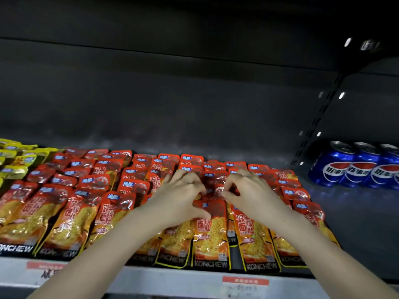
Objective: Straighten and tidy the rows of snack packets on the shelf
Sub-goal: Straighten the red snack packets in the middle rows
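On the shelf, at six o'clock, snack packets of a centre row are gripped by the curled left hand and right hand. Rows toward nine o'clock are judged askew, tidying outstanding.

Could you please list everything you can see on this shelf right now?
red-orange snack packets: dozens, red and orange, in overlapping rows across the shelf.
yellow packets: several, yellow, far left, beside the red-orange rows.
cola cans: three in view, blue, back right, standing side by side.
price labels: two, red-topped, on the shelf's front edge; print unreadable.
shelf: one, dark grey, bare at right.
slotted upright: one, dark, back right.
left hand: fingers curled over packet tops, mid-row.
right hand: pinches a packet top, beside the left.
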The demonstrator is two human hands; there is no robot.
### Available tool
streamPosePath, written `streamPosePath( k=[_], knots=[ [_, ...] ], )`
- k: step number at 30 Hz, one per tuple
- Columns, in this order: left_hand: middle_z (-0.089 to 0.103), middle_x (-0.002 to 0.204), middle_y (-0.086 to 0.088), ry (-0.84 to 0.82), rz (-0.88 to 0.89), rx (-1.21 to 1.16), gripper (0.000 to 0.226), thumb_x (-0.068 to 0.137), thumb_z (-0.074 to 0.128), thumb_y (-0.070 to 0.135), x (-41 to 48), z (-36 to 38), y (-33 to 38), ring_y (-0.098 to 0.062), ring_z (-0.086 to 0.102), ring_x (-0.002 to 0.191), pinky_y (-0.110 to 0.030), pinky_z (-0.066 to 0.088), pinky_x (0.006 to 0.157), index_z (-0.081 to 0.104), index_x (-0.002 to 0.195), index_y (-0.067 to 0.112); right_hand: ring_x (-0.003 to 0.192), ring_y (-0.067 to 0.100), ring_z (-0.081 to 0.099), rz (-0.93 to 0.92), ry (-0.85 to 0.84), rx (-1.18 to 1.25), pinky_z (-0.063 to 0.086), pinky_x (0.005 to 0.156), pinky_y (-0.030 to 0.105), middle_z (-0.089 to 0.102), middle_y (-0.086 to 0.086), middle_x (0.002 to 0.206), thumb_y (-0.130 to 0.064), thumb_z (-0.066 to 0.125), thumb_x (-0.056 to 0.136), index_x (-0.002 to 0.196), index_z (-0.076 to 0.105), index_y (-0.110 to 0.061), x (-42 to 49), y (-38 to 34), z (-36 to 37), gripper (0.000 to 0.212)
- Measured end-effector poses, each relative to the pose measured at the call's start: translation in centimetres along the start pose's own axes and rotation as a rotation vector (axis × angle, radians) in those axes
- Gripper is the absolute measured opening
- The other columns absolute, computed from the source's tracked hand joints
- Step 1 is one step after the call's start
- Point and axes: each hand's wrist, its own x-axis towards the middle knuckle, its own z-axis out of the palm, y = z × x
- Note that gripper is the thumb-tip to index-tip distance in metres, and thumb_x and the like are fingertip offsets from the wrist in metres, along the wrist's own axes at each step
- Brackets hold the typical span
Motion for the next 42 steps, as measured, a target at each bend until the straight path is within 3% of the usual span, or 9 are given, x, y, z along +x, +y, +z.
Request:
streamPosePath(
  k=[7, 12, 20, 23, 26, 30, 32, 38, 42],
  knots=[
    [0.04, 0.127, 0.013, 0.002, 0.052, -0.054, 0.044, 0.076, 0.065, 0.056, 0.4, 0.1, -0.3, -0.01, 0.022, 0.128, -0.037, 0.023, 0.11, 0.06, 0.108, 0.027, 0.12, 0.009, 0.035, 0.037, -0.044, -0.053, 0.03, 0.098, 0.031, 0.046, -0.013, 0.114, -0.049, 0.056, 0.089, 0.097, 0.063, -0.029, -1.1, -0.8, 0.5, 0.023],
    [0.038, 0.125, 0.009, 0.001, 0.08, -0.088, 0.043, 0.078, 0.065, 0.053, 0.8, 0.3, -0.5, -0.01, 0.02, 0.128, -0.031, 0.022, 0.105, 0.057, 0.109, 0.024, 0.115, 0.007, 0.036, 0.063, -0.011, 0.013, 0.032, 0.096, 0.03, 0.04, -0.016, 0.103, -0.045, 0.061, 0.087, 0.091, 0.063, -0.028, -1.1, -0.8, 0.8, 0.017],
    [0.038, 0.127, 0.006, 0.064, 0.144, -0.068, 0.035, 0.088, 0.055, 0.05, 1.2, 1.1, 0.1, -0.011, 0.017, 0.133, -0.032, 0.022, 0.11, 0.054, 0.102, 0.017, 0.101, 0.005, 0.041, 0.102, 0.081, 0.085, 0.038, 0.095, 0.03, 0.048, -0.013, 0.1, -0.036, 0.061, 0.088, 0.089, 0.063, -0.029, -1.2, 0.2, 1.0, 0.008],
    [0.039, 0.128, 0.004, 0.087, 0.13, -0.016, 0.039, 0.092, 0.048, 0.049, 1.3, 1.5, 0.5, -0.014, 0.019, 0.133, -0.034, 0.024, 0.111, 0.055, 0.109, 0.015, 0.093, 0.01, 0.052, 0.146, 0.174, 0.136, 0.043, 0.083, 0.02, 0.052, -0.011, 0.093, -0.023, 0.061, 0.09, 0.086, 0.065, -0.022, -1.6, 1.3, 0.1, 0.006],
    [0.04, 0.131, 0.001, 0.141, 0.155, 0.017, 0.044, 0.093, 0.046, 0.048, 1.4, 1.3, 1.6, -0.016, 0.02, 0.132, -0.036, 0.026, 0.11, 0.05, 0.121, 0.015, 0.084, 0.004, 0.055, 0.201, 0.172, 0.131, 0.041, 0.071, 0.008, 0.057, -0.008, 0.092, -0.02, 0.061, 0.09, 0.087, 0.066, -0.02, -2.6, 2.6, -1.2, 0.006],
    [0.037, 0.134, 0.003, -0.01, 0.258, -0.014, 0.066, 0.081, 0.058, 0.057, 1.6, 0.6, 4.0, -0.016, 0.021, 0.13, -0.037, 0.025, 0.108, 0.041, 0.134, 0.022, 0.102, 0.005, 0.047, 0.222, -0.044, 0.037, 0.041, 0.095, 0.028, 0.049, -0.018, 0.103, -0.048, 0.062, 0.083, 0.106, 0.06, -0.032, -4.3, 3.9, -1.3, 0.028],
    [0.034, 0.135, 0.002, -0.068, 0.288, 0.016, 0.078, 0.076, 0.065, 0.057, 1.7, 0.9, 4.8, -0.017, 0.018, 0.13, -0.039, 0.024, 0.107, 0.034, 0.139, 0.023, 0.106, 0.004, 0.042, 0.205, -0.091, 0.022, 0.037, 0.1, 0.032, 0.043, -0.021, 0.104, -0.052, 0.062, 0.081, 0.115, 0.054, -0.035, -4.8, 3.9, -1.0, 0.039],
    [0.038, 0.132, 0.001, 0.034, 0.307, 0.034, 0.068, 0.081, 0.061, 0.053, 1.7, 2.1, 5.7, -0.02, 0.021, 0.13, -0.04, 0.025, 0.105, 0.036, 0.137, 0.021, 0.096, 0.003, 0.044, 0.198, -0.017, 0.112, 0.037, 0.085, 0.021, 0.041, -0.024, 0.091, -0.037, 0.065, 0.085, 0.101, 0.048, -0.032, -4.8, 3.8, -0.9, 0.024],
    [0.04, 0.132, 0.003, 0.061, 0.299, 0.008, 0.06, 0.086, 0.056, 0.052, 1.7, 2.2, 5.6, -0.018, 0.022, 0.13, -0.039, 0.025, 0.105, 0.039, 0.136, 0.023, 0.092, 0.006, 0.048, 0.214, 0.005, 0.102, 0.038, 0.077, 0.017, 0.048, -0.018, 0.089, -0.032, 0.066, 0.086, 0.093, 0.054, -0.025, -4.6, 4.4, -0.7, 0.015]
  ],
)
